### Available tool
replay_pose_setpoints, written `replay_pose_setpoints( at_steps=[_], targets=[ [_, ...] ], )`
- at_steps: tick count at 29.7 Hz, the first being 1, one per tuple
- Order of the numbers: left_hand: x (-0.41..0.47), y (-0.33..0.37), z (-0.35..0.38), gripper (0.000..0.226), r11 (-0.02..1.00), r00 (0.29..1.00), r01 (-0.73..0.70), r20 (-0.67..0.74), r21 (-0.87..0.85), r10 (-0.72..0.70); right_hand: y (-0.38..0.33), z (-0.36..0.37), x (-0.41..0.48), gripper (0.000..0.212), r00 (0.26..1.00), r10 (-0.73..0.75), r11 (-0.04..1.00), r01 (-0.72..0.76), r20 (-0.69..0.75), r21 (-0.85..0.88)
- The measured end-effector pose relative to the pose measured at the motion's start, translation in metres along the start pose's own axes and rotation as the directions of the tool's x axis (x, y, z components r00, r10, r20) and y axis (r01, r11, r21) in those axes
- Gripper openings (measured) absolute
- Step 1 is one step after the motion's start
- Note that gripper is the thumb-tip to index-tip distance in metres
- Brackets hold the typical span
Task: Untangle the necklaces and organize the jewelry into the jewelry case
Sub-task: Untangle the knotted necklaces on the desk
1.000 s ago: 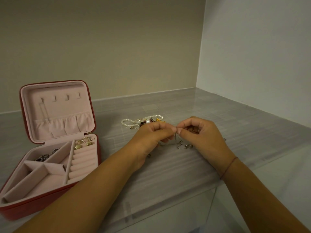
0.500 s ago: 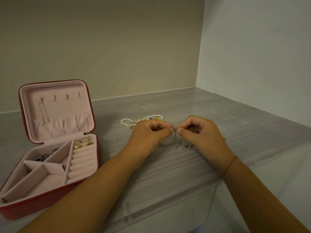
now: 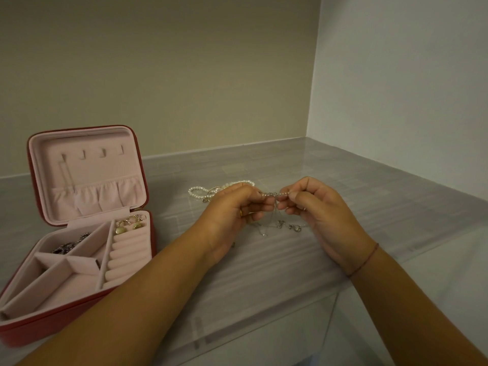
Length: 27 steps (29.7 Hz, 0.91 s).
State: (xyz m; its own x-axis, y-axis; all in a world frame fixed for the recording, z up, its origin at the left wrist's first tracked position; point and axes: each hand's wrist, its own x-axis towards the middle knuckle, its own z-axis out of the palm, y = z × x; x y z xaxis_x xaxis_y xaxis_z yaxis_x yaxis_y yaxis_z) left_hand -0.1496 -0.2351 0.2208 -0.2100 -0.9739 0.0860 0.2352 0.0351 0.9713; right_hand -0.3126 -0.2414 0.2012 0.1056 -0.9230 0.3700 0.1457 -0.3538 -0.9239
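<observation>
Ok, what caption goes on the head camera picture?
Left hand and right hand pinch a chain beside the open jewelry case.

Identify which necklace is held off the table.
The thin silver chain, pinched between the left hand and right hand; the pearl strand lies on the table behind them.

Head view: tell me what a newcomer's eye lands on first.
The left hand and right hand, centre frame, pinching a thin silver chain stretched between them above the grey striped tabletop. Next, the open red jewelry case with pale pink lining at left, and a white pearl strand lying behind the hands.
</observation>
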Motion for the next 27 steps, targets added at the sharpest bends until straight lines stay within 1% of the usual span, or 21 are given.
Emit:
replay_pose_setpoints(
  at_steps=[1,4,7,10,14,16,20,21,23,25,27],
  targets=[
    [-0.0001,0.0000,0.0003,0.018,1.000,1.000,0.004,0.003,-0.005,-0.004,0.0002,0.0002,0.0002,0.003,1.000,0.003,1.000,-0.003,0.005,0.012],
    [-0.0001,-0.0010,0.0015,0.019,0.999,0.999,0.027,0.021,-0.032,-0.026,0.0012,-0.0004,0.0011,0.003,1.000,0.000,1.000,-0.001,0.009,0.029],
    [0.0003,-0.0024,0.0010,0.020,0.993,0.997,0.061,0.045,-0.100,-0.057,0.0008,-0.0015,0.0009,0.003,1.000,-0.017,1.000,0.017,0.008,0.016],
    [0.0013,-0.0012,-0.0001,0.018,0.980,0.996,0.077,0.052,-0.185,-0.069,0.0018,-0.0009,0.0004,0.008,0.999,-0.040,0.996,0.041,0.020,-0.077],
    [0.0015,0.0012,-0.0017,0.010,0.963,0.996,0.085,0.015,-0.257,-0.084,0.0033,0.0013,-0.0018,0.015,0.994,-0.045,0.979,0.064,0.100,-0.194],
    [0.0019,0.0006,-0.0025,0.010,0.963,0.996,0.079,-0.009,-0.257,-0.084,0.0022,0.0015,-0.0029,0.015,0.988,-0.044,0.974,0.075,0.146,-0.215],
    [0.0028,-0.0004,-0.0036,0.009,0.979,0.996,0.068,-0.037,-0.190,-0.076,0.0000,0.0045,-0.0049,0.003,0.976,-0.021,0.967,0.074,0.215,-0.242],
    [0.0026,-0.0002,-0.0032,0.009,0.983,0.997,0.065,-0.039,-0.174,-0.073,-0.0001,0.0046,-0.0050,0.003,0.974,-0.019,0.966,0.076,0.225,-0.246],
    [0.0019,0.0003,-0.0025,0.009,0.986,0.998,0.058,-0.029,-0.158,-0.063,0.0005,0.0032,-0.0042,0.006,0.976,-0.021,0.969,0.074,0.217,-0.238],
    [0.0011,0.0009,-0.0021,0.008,0.988,0.998,0.057,-0.007,-0.141,-0.058,0.0016,0.0016,-0.0033,0.008,0.983,-0.031,0.975,0.069,0.179,-0.211],
    [0.0003,0.0014,-0.0016,0.007,0.990,0.998,0.058,0.011,-0.132,-0.057,0.0019,0.0013,-0.0024,0.005,0.989,-0.034,0.981,0.061,0.145,-0.187]
  ],
)
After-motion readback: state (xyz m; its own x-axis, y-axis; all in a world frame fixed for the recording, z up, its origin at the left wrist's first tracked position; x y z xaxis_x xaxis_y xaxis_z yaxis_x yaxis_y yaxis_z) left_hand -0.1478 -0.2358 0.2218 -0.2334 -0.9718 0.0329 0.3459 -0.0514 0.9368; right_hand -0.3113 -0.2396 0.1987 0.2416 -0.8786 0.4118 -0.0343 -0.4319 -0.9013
